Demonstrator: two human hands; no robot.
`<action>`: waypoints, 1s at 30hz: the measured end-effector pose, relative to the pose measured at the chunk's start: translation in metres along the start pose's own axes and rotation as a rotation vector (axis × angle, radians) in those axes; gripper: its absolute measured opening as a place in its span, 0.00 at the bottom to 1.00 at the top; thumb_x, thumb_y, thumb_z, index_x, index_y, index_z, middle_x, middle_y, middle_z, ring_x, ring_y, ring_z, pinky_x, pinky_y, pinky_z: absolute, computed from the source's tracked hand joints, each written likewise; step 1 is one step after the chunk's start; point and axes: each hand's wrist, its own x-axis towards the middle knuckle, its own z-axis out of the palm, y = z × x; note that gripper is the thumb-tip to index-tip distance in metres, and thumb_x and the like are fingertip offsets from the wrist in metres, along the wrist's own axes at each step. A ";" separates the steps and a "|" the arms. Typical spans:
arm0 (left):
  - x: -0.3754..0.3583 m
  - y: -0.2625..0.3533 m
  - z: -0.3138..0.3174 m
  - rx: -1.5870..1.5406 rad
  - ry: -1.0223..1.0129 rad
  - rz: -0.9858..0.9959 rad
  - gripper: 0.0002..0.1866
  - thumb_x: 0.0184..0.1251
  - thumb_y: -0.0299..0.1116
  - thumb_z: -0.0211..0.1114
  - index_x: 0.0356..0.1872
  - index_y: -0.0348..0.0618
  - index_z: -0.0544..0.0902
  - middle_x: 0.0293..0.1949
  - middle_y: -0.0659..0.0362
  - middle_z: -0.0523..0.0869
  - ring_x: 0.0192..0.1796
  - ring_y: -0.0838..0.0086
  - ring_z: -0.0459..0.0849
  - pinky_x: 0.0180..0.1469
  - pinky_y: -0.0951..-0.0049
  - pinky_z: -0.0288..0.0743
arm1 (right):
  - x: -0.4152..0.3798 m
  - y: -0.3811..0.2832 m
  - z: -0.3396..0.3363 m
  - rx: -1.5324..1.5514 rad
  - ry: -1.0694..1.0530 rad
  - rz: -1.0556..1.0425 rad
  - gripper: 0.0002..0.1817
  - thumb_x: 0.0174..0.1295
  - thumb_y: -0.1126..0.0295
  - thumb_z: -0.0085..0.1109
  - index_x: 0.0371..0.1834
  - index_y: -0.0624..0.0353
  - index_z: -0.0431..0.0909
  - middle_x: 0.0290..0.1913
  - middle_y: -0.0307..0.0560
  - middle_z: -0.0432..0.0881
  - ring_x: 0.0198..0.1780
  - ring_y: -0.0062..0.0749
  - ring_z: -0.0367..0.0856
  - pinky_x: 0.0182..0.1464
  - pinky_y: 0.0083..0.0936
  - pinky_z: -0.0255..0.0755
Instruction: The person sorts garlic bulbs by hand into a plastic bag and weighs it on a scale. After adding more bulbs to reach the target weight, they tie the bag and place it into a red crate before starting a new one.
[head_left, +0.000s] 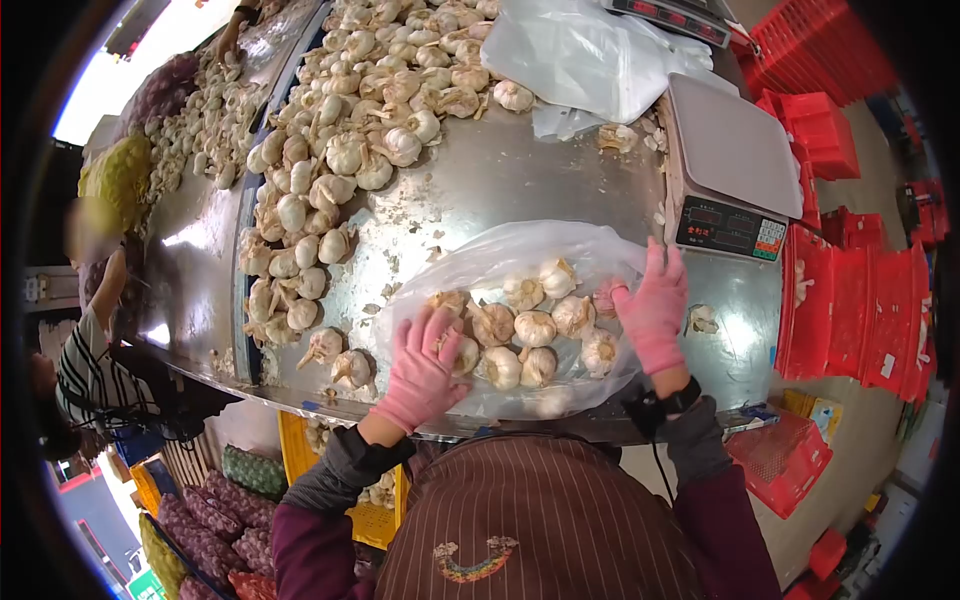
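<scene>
A clear plastic bag lies on the metal table in front of me with several garlic bulbs in it. My left hand, in a pink glove, rests at the bag's left side. Its fingers are stretched over the plastic beside a garlic bulb, with the thumb below that bulb. On the bag's right side is my right hand, also gloved in pink, its fingers spread and pointing away from me. The thumb reaches left against the bag and looks blurred through the plastic. Two loose bulbs lie left of my left hand.
A large heap of garlic covers the table's left and far side. More plastic bags lie at the back, near a digital scale. Red crates stand on the right. Across a divider, another person's arm shows.
</scene>
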 end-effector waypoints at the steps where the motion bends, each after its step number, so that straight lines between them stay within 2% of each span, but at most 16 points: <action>1: 0.000 0.000 -0.004 0.113 -0.056 -0.068 0.53 0.39 0.50 0.75 0.69 0.43 0.61 0.69 0.46 0.62 0.71 0.47 0.59 0.67 0.40 0.54 | 0.009 0.006 0.007 0.002 0.003 0.001 0.18 0.52 0.66 0.62 0.48 0.54 0.78 0.54 0.51 0.76 0.57 0.51 0.74 0.64 0.46 0.63; 2: 0.007 -0.004 0.000 0.214 -0.116 -0.110 0.63 0.34 0.55 0.78 0.75 0.52 0.52 0.71 0.44 0.56 0.72 0.44 0.55 0.68 0.36 0.49 | 0.016 0.011 0.013 0.127 -0.221 0.108 0.19 0.52 0.67 0.62 0.49 0.54 0.77 0.51 0.52 0.78 0.54 0.51 0.76 0.59 0.44 0.67; 3: 0.021 -0.007 -0.006 0.214 -0.111 -0.114 0.63 0.34 0.55 0.78 0.75 0.52 0.52 0.71 0.44 0.56 0.72 0.44 0.55 0.68 0.36 0.49 | 0.025 0.013 0.020 0.252 -0.447 0.209 0.20 0.52 0.67 0.62 0.51 0.54 0.76 0.48 0.53 0.80 0.50 0.51 0.78 0.55 0.41 0.71; 6: 0.063 -0.014 -0.034 0.370 -0.242 -0.127 0.62 0.36 0.58 0.76 0.75 0.57 0.51 0.73 0.44 0.53 0.73 0.44 0.53 0.69 0.36 0.46 | 0.069 0.005 0.043 0.232 -0.239 -0.018 0.21 0.52 0.68 0.60 0.52 0.53 0.74 0.46 0.54 0.81 0.47 0.51 0.80 0.48 0.39 0.75; 8: 0.078 -0.018 -0.045 0.378 -0.349 -0.189 0.60 0.37 0.58 0.75 0.75 0.59 0.52 0.74 0.45 0.51 0.74 0.45 0.53 0.69 0.36 0.46 | 0.103 0.002 0.046 0.134 -0.166 -0.002 0.21 0.53 0.67 0.59 0.53 0.52 0.74 0.45 0.52 0.82 0.46 0.51 0.80 0.48 0.41 0.74; 13: 0.031 -0.013 0.003 0.437 -0.104 -0.125 0.47 0.48 0.47 0.70 0.72 0.57 0.59 0.72 0.46 0.59 0.73 0.47 0.57 0.70 0.39 0.49 | 0.103 0.023 0.015 0.063 -0.282 -0.050 0.26 0.50 0.66 0.62 0.55 0.53 0.73 0.52 0.53 0.78 0.55 0.49 0.76 0.56 0.40 0.71; 14: 0.016 -0.005 -0.003 0.214 -0.098 -0.116 0.43 0.49 0.45 0.68 0.70 0.56 0.62 0.71 0.46 0.60 0.73 0.49 0.57 0.70 0.41 0.50 | 0.093 0.009 -0.002 0.129 -0.342 -0.014 0.29 0.48 0.68 0.64 0.58 0.54 0.72 0.55 0.54 0.75 0.57 0.50 0.74 0.60 0.38 0.68; 15: 0.001 0.002 -0.016 -0.011 -0.079 -0.100 0.39 0.51 0.43 0.67 0.68 0.56 0.65 0.70 0.46 0.62 0.73 0.50 0.57 0.70 0.43 0.51 | 0.084 0.017 -0.001 0.270 -0.205 -0.207 0.31 0.47 0.71 0.63 0.60 0.55 0.71 0.54 0.53 0.74 0.58 0.49 0.73 0.62 0.37 0.66; 17: -0.031 -0.011 -0.028 -0.046 0.092 -0.124 0.30 0.52 0.40 0.67 0.60 0.49 0.74 0.65 0.45 0.69 0.68 0.50 0.65 0.67 0.44 0.59 | 0.062 -0.016 -0.036 0.279 0.039 -0.380 0.27 0.46 0.74 0.63 0.54 0.60 0.76 0.51 0.53 0.75 0.56 0.47 0.73 0.60 0.37 0.67; 18: -0.054 -0.029 -0.027 -0.053 0.280 -0.347 0.26 0.51 0.37 0.67 0.55 0.46 0.76 0.60 0.45 0.73 0.63 0.50 0.69 0.64 0.46 0.63 | 0.053 -0.037 -0.048 0.327 0.134 -0.459 0.24 0.46 0.75 0.63 0.51 0.62 0.77 0.50 0.53 0.75 0.53 0.46 0.75 0.58 0.37 0.68; 19: -0.075 -0.043 -0.029 -0.058 0.465 -0.562 0.22 0.50 0.33 0.67 0.50 0.44 0.79 0.56 0.45 0.76 0.59 0.50 0.73 0.60 0.49 0.67 | 0.043 -0.066 -0.056 0.570 -0.017 -0.539 0.22 0.47 0.76 0.62 0.50 0.62 0.78 0.51 0.54 0.75 0.52 0.46 0.75 0.57 0.37 0.70; 22: -0.086 -0.085 -0.044 -0.016 0.504 -0.707 0.16 0.49 0.28 0.65 0.42 0.43 0.80 0.47 0.45 0.79 0.49 0.49 0.78 0.52 0.55 0.73 | -0.002 -0.181 -0.053 1.037 -0.512 -0.943 0.17 0.47 0.76 0.61 0.44 0.62 0.80 0.42 0.51 0.80 0.44 0.47 0.79 0.48 0.32 0.74; 24: -0.080 -0.110 -0.044 -0.301 0.164 -0.787 0.14 0.49 0.29 0.64 0.40 0.44 0.78 0.45 0.45 0.78 0.46 0.48 0.79 0.50 0.57 0.75 | -0.061 -0.241 -0.023 0.928 -0.518 -1.279 0.08 0.42 0.75 0.57 0.29 0.62 0.76 0.29 0.47 0.75 0.36 0.41 0.77 0.41 0.34 0.73; 26: -0.073 -0.122 -0.028 -0.184 0.087 -0.842 0.16 0.48 0.31 0.65 0.41 0.48 0.78 0.42 0.45 0.77 0.45 0.46 0.79 0.47 0.55 0.76 | -0.101 -0.270 -0.020 0.862 -0.242 -1.551 0.07 0.45 0.72 0.54 0.28 0.62 0.77 0.26 0.44 0.73 0.32 0.35 0.73 0.38 0.31 0.70; 27: -0.071 -0.125 -0.027 -0.171 0.074 -0.871 0.16 0.48 0.31 0.66 0.42 0.48 0.78 0.42 0.44 0.77 0.45 0.46 0.79 0.47 0.55 0.76 | -0.113 -0.273 -0.018 0.773 -0.292 -1.645 0.08 0.46 0.71 0.53 0.28 0.63 0.78 0.28 0.45 0.73 0.34 0.36 0.73 0.40 0.31 0.69; 30: -0.075 -0.127 -0.028 -0.107 0.138 -0.895 0.17 0.49 0.31 0.65 0.44 0.47 0.79 0.39 0.45 0.77 0.43 0.48 0.80 0.47 0.56 0.76 | -0.137 -0.287 0.006 0.338 -0.508 -1.386 0.12 0.52 0.70 0.54 0.40 0.58 0.78 0.47 0.51 0.74 0.50 0.40 0.73 0.46 0.33 0.69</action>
